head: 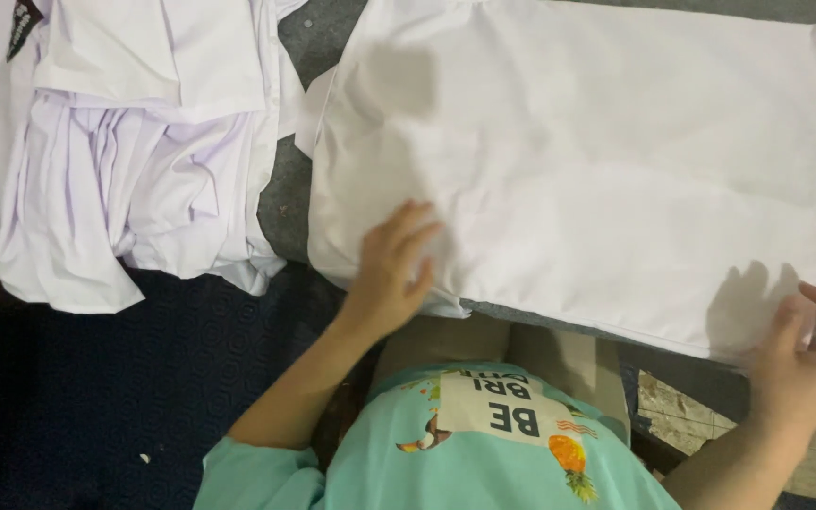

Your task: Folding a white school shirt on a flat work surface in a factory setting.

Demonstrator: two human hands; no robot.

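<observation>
Head view: we see large flat white rectangular cloth spread over grey surface, filling middle and right of scene. Left hand lies flat on cloth's near left part, fingers spread wide, palm down, gripping nothing. Right hand at cloth's near right corner, fingers curled at edge; we cannot tell if it pinches fabric. Heap of crumpled white garments lies far left, just beside cloth. Dark blue patterned mat near left.

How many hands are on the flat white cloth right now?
2: the left hand lies flat on the white cloth near its near-left edge; the right hand touches its near-right corner.
</observation>
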